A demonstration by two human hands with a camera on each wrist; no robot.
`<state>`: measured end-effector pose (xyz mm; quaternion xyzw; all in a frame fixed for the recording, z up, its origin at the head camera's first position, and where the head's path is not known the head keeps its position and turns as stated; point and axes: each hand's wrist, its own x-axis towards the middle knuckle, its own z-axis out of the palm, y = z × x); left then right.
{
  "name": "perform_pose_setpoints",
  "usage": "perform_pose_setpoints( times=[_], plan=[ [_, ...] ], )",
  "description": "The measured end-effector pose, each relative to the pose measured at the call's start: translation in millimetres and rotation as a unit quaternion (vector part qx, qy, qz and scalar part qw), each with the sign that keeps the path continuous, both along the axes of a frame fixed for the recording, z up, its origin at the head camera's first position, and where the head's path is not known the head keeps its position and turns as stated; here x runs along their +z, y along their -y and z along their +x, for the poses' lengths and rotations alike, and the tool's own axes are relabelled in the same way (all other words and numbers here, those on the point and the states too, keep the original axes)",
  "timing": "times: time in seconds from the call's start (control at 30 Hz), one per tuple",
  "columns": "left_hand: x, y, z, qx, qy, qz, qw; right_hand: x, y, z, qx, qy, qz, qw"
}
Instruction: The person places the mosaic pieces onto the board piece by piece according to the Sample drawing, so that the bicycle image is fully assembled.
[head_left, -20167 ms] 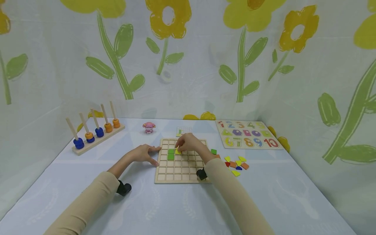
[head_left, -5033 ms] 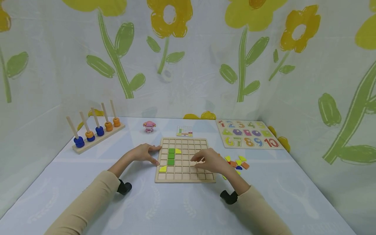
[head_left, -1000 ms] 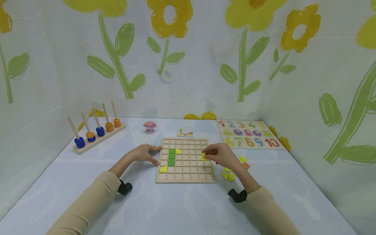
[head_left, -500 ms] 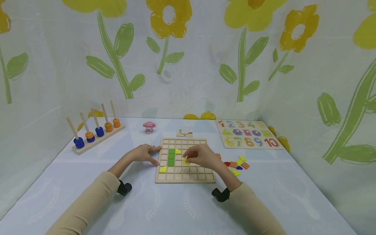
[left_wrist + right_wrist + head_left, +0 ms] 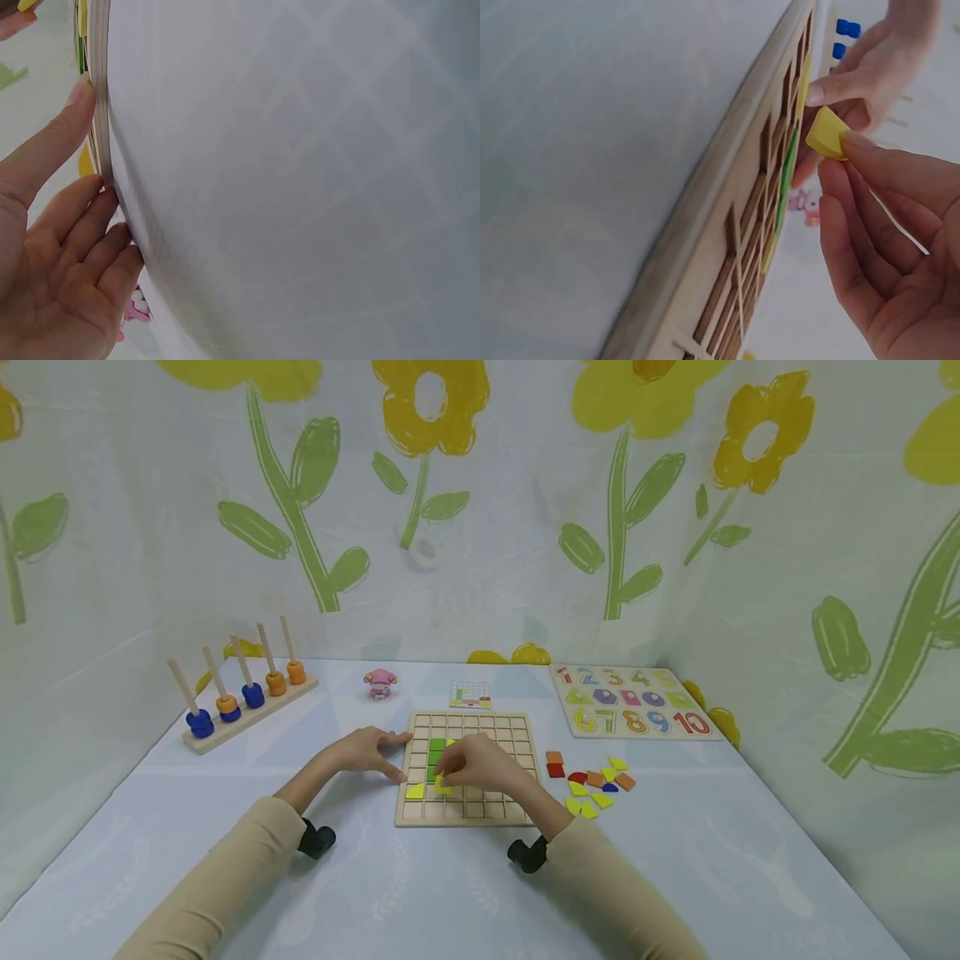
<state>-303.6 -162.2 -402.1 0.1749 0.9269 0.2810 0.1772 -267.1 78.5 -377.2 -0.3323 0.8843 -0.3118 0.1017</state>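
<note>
A wooden grid board (image 5: 491, 810) lies flat on the table. My left hand (image 5: 365, 752) rests at its left edge, thumb and fingers spread and extended; in the left wrist view the fingertips (image 5: 109, 195) touch the board's side. My right hand (image 5: 480, 764) pinches a yellow quarter-circle tile (image 5: 826, 135) between thumb and forefinger, just above the board's left part. Green square tiles (image 5: 437, 745) stand in one column of cells. One yellow tile (image 5: 415, 791) sits in a cell lower left; another (image 5: 451, 742), beside the top green square, is partly hidden by my right hand.
Right of the board lie loose tiles: red (image 5: 555, 770), orange (image 5: 553, 757), blue (image 5: 610, 787) and several yellow (image 5: 602, 799). Behind are a pattern card (image 5: 470, 695), a pink figurine (image 5: 380, 683), a number puzzle (image 5: 637, 702) and a peg stacker (image 5: 251, 714).
Over the last second my right hand has carried the yellow tile leftward across the board. Since the oldest frame, a green square and a lower-left yellow tile have been added; my left hand has stayed put.
</note>
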Motion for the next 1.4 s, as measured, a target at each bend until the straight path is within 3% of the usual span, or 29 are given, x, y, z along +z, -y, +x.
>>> perform_pose_setpoints(
  times=[0.3,0.77,1.4],
  plan=[
    [0.1,0.5,-1.1,-0.001,0.002,0.0,1.0,-6.4,15.1,-5.8,-0.011,0.013,0.035,0.999],
    [-0.2,0.7,-1.6,-0.005,-0.002,0.001,1.0,-4.6,19.5,-1.3,-0.036,0.015,0.063,0.997],
    [0.3,0.0,-1.7,-0.002,0.003,-0.003,1.0,-2.6,12.3,7.0,-0.002,0.012,0.057,0.998]
  ],
)
